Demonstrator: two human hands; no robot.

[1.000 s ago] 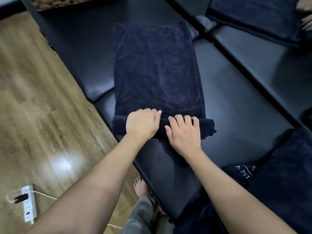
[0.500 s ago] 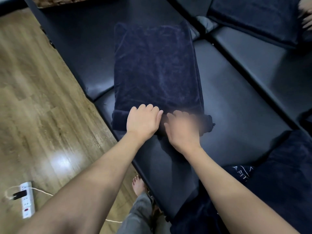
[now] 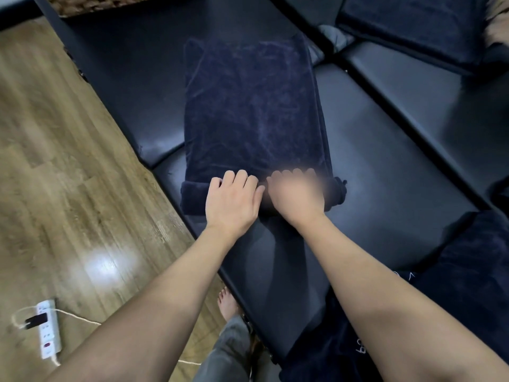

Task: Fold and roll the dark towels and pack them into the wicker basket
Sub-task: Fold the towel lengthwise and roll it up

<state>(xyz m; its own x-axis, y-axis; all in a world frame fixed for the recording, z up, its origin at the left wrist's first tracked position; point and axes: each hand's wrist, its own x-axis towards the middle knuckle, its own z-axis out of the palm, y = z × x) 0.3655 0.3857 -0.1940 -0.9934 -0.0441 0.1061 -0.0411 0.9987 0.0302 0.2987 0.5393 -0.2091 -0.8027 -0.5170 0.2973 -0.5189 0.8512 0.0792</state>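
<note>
Your left hand (image 3: 232,201) and right hand (image 3: 296,197) sit side by side on the rolled near end of the dark towel (image 3: 253,111), fingers curled over the roll; the right hand is blurred, so its grip is less certain. The towel lies flat on the black cushioned bench (image 3: 385,166), roll near the bench's front edge. The wicker basket (image 3: 91,4) shows at the far left corner.
</note>
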